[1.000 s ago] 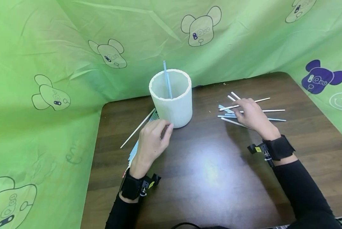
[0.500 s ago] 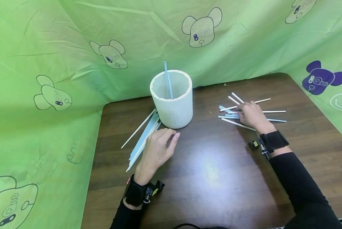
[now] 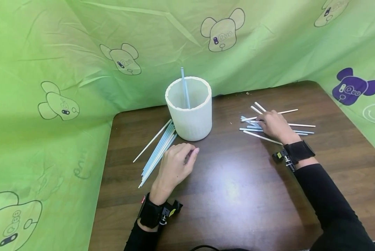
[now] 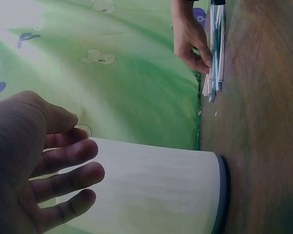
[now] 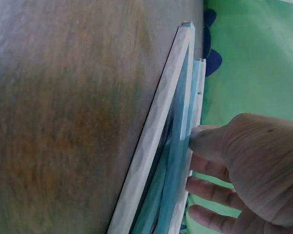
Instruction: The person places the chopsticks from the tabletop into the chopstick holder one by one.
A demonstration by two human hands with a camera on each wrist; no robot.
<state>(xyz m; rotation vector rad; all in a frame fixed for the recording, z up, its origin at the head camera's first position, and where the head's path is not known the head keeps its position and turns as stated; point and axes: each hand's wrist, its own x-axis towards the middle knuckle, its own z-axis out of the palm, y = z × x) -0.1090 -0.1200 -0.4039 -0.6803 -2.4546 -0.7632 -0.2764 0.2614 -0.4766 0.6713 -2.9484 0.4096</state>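
Observation:
A white ribbed cup (image 3: 192, 115) stands on the dark wooden table (image 3: 231, 188) with one blue stick (image 3: 184, 87) upright in it. My left hand (image 3: 178, 164) rests on the table just in front of the cup (image 4: 151, 190), fingers (image 4: 63, 175) loosely curled and holding nothing. A bundle of blue and white sticks (image 3: 157, 151) lies to its left. My right hand (image 3: 273, 125) lies over a scattered pile of white and blue sticks (image 3: 259, 136). Thumb and fingertips (image 5: 200, 139) touch the edge of the sticks (image 5: 171, 146); no stick is lifted.
Green cloth printed with bear figures (image 3: 81, 35) hangs behind the table and down its left side and right corner. The table's left edge runs close beside the left bundle. Bare wood lies between my two hands.
My left hand has drawn back from the cup's base toward me, uncovering the left bundle. My right hand has pulled in slightly over the right pile.

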